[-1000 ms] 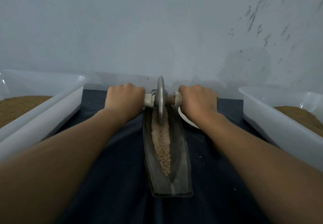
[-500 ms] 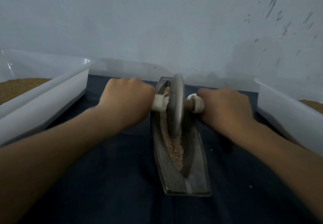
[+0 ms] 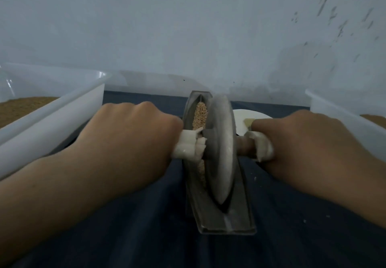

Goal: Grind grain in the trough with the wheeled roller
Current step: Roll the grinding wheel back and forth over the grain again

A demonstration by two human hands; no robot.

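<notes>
Pale grey wall [image 3: 188,27], flecked with dark marks at the upper right, fills the background, and a dark blue cloth [image 3: 146,226] covers the surface below it. On the cloth a narrow metal trough [image 3: 227,224] lies lengthwise, running away from the person, between the two forearms.

The wheeled roller [image 3: 221,148] stands on edge in the trough, its rim sunk in the groove over the near half and its axle crossing from side to side. It looks slightly blurred. The left hand [image 3: 129,138] is clenched, knuckles up, round the left handle, and a frayed white wrap [image 3: 188,146] pokes out between fist and wheel. The right hand [image 3: 302,142] grips the right handle in the same way, its own white wrap [image 3: 261,146] showing at the thumb side, with a short bare stretch of axle between wrap and wheel. The fingertips curl under the handles, out of sight.

Grain [image 3: 200,113] lies in the groove, plainest beyond the wheel toward the far end, with a thin strip running under the left handle. It sits below and ahead of both fists, apart from the fingers.

A white tub [image 3: 52,117] stands at the left and another white tub [image 3: 334,109] at the right, each holding brown granular material. A white round plate [image 3: 246,115] lies partly hidden behind the right hand.
</notes>
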